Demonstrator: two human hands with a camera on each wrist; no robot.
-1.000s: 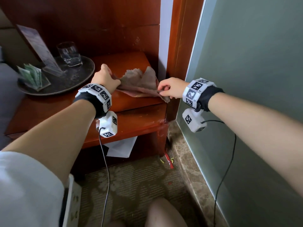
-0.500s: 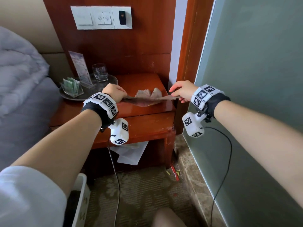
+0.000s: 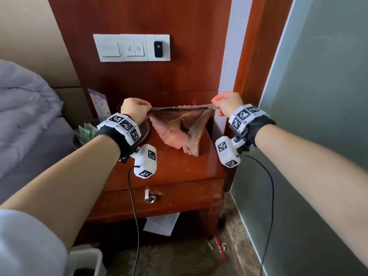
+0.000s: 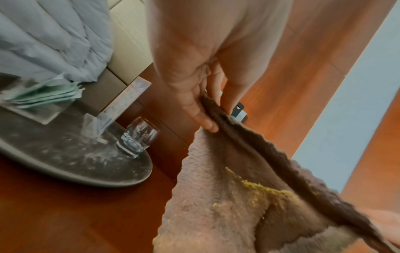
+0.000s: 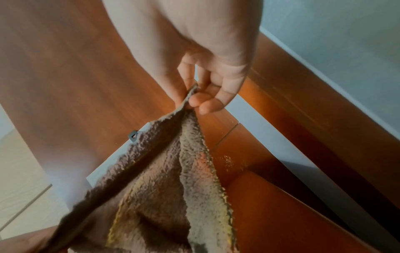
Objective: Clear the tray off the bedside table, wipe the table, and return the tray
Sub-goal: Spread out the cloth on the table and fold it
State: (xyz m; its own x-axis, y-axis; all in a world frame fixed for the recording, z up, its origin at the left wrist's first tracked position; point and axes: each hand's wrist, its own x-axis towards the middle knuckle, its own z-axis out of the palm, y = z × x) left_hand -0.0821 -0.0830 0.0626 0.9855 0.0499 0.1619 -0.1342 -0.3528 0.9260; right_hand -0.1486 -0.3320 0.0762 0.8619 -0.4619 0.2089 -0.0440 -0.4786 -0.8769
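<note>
We held both arms stretched forward, wrists level and well apart. Our left hand [image 3: 133, 110] was curled, thumb and fingers [image 4: 203, 122] pinching one corner of the cloth [image 3: 179, 130]. Our right hand [image 3: 227, 103] pinched the opposite corner, the edge drawn taut between our hands.
</note>
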